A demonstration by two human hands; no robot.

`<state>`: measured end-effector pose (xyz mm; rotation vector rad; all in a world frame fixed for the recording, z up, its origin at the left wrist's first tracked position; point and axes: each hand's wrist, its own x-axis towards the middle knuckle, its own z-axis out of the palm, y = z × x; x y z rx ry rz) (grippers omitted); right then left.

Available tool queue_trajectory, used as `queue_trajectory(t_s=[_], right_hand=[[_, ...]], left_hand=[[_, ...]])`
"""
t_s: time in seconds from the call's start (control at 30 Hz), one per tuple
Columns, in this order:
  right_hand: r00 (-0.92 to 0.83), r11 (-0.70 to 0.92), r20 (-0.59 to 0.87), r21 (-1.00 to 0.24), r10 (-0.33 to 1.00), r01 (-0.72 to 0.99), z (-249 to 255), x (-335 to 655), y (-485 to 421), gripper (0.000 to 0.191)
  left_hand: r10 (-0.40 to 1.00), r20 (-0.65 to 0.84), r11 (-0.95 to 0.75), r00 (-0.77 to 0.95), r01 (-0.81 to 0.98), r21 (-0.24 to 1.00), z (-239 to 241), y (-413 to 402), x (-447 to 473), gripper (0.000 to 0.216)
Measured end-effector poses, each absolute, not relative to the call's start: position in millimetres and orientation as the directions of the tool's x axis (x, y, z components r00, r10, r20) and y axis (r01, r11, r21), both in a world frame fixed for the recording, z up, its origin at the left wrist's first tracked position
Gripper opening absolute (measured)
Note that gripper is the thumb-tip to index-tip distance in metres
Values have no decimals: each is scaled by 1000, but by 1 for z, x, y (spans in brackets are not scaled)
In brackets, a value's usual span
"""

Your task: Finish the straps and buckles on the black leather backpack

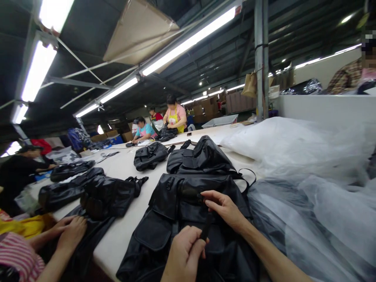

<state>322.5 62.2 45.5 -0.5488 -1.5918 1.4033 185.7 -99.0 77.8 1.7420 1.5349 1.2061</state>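
A black backpack (155,231) with flap pockets lies on the white table right in front of me. Over its middle, my left hand (188,246) is closed around a black strap (207,225). Farther up, my right hand (220,205) pinches a small black piece, perhaps a buckle or strap end (200,197), between thumb and fingertips. The dark material makes it hard to see exactly where the strap joins the bag.
More black backpacks (202,156) lie beyond mine and to the left (108,196). Clear plastic bags (317,219) are heaped at right. A co-worker's hands (70,231) rest on a black bag at lower left. Other people work along the table (123,239).
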Motion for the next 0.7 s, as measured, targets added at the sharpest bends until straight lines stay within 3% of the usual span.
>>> queue_trajectory(t_s=[0.07,0.1,0.23,0.4,0.57,0.7], right_hand=[[-494,245,337,-939,801,-243,47,323,62,35],[-498,239,335,-939,800,-247,48,324,62,34],[-504,222,319,-944,803,-245,48,323,62,34],[-510,207,327,-938,795,-279,45,320,65,33],[-512,179,317,-937,798,-301,44,319,65,32],[-513,179,327,-931,794,-318,46,319,63,33]], left_hand=[[926,376,-323,43,610,724,83,-97,190,37],[921,389,-326,29,603,728,84,-95,192,39],[930,308,-207,-199,407,890,83,-72,191,46],[949,188,-122,-252,254,959,73,-28,174,51],[976,129,-115,-173,89,989,64,-21,160,38],[988,117,-109,-102,82,991,67,-36,163,26]])
